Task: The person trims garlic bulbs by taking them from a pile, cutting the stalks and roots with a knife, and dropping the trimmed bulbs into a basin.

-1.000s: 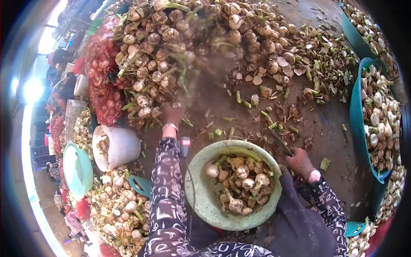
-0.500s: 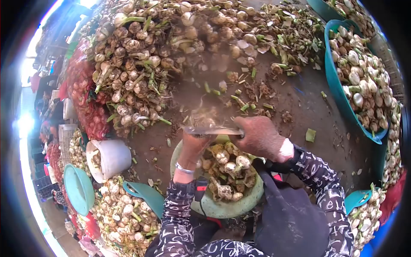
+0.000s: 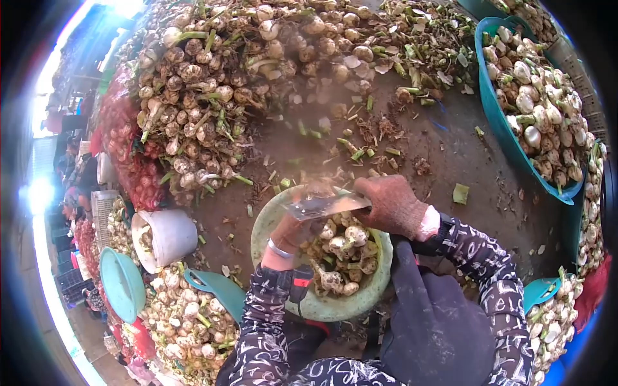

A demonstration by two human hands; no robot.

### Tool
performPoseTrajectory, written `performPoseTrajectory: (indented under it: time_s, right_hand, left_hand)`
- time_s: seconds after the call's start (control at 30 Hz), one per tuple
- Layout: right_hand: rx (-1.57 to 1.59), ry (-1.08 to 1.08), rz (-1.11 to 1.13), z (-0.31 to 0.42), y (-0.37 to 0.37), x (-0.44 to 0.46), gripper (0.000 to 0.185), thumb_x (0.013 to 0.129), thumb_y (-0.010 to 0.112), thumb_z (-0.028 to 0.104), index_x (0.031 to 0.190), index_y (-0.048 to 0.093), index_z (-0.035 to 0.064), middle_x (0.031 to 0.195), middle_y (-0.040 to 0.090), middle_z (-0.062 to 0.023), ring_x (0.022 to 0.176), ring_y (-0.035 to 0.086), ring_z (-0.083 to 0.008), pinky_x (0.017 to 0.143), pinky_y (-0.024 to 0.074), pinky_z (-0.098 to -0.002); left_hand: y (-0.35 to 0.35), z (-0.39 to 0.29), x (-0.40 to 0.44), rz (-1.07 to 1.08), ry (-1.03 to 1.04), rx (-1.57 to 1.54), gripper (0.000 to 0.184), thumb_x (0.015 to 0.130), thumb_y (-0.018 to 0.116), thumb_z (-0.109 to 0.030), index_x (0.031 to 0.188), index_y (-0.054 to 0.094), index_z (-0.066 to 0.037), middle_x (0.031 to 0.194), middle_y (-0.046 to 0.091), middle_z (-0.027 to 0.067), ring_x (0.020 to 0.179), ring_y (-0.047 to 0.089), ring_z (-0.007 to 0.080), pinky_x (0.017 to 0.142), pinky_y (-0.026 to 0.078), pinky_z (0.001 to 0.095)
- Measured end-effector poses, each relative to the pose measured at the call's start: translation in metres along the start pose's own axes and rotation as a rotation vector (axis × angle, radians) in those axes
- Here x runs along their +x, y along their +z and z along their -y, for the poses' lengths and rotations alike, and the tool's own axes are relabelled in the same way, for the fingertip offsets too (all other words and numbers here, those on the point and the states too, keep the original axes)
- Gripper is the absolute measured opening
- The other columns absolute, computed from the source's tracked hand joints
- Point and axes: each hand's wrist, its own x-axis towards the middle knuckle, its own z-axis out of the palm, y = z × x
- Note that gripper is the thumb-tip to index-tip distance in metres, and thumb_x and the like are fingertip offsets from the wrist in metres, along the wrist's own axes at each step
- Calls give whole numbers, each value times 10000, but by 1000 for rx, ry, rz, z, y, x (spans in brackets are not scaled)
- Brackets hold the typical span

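Observation:
Over the upper edge of a pale green basin, my right hand grips a knife by its handle. The wide blade points left, across the top of my left hand. My left hand is closed around a garlic bulb whose roots and dirt show just beyond the blade; much of the bulb is hidden. Inside the basin lie several garlic bulbs with short stems. Cut stem pieces and roots lie on the brown ground past my hands.
A big heap of untrimmed garlic rises at the upper left, beside red net sacks. A white bucket and a teal basin stand left. A large teal tub of garlic is at right. Trimmings lie at the top.
My left hand has come back from the heap with a bulb, and my right hand has brought the knife over to it above the basin. The view has shifted too.

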Motion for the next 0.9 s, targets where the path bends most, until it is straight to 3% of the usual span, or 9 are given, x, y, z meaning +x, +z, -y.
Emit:
performPoseTrajectory:
  time_s: [0.17,0.27,0.37,0.43,0.47,0.53,0.6,0.8,0.9]
  right_hand:
    - [81,-111,-181,-16,12,0,312,658,690,248,918,591,106,747,630,-114,716,627,-311,624,493,-420]
    - [95,-124,-203,-32,30,2,365,625,774,289,830,541,97,721,578,-96,683,591,-307,593,457,-412]
    - [91,-111,-172,-33,26,3,306,672,743,279,845,581,87,764,613,-121,729,609,-316,630,479,-409]
    - [-78,466,74,-67,37,22,230,735,682,265,869,632,85,842,651,-155,796,623,-345,686,501,-404]
    - [10,570,-35,-87,21,16,220,758,646,254,897,647,83,875,655,-168,826,625,-354,710,506,-401]
    - [108,607,-106,-100,8,11,222,781,611,243,924,661,82,908,658,-181,855,627,-363,734,510,-398]
    - [-16,588,-214,-105,-9,-9,260,739,596,253,913,641,66,896,643,-208,872,616,-374,757,488,-450]
    - [272,575,-61,-78,30,-40,278,738,573,211,969,653,79,876,638,-224,858,613,-386,770,486,-446]
    - [390,568,-141,-41,18,-34,273,733,581,223,950,657,75,847,636,-228,842,611,-391,755,487,-441]
  left_hand:
    - [-12,42,3,226,-80,-190,640,831,527,-621,1127,548,-53,820,564,-47,616,464,28,472,333,167]
    - [3,37,3,154,105,-38,556,834,570,-556,1154,551,-102,703,483,-69,527,377,35,439,261,196]
    - [16,37,-5,135,-83,-288,573,827,584,-537,1173,542,-83,794,555,-30,639,501,67,536,389,210]
    - [52,-16,-16,289,56,-100,553,662,762,-285,1115,557,-43,923,584,13,823,554,111,713,446,248]
    - [62,-42,-22,429,260,134,590,579,829,-124,1096,563,-29,1011,600,43,946,580,141,831,469,280]
    - [60,-56,-38,398,130,41,662,656,787,-96,1238,477,-44,1158,563,87,1020,566,194,939,437,350]
    - [39,-28,-28,180,-118,-342,684,711,765,-106,1294,413,-54,1145,570,87,1044,579,208,867,509,341]
    - [30,-17,16,-171,607,658,488,739,765,-138,1136,495,-55,958,592,40,901,595,124,793,526,256]
    - [24,-10,19,-337,268,152,420,768,735,-132,1109,504,-50,990,582,45,905,596,131,793,526,263]
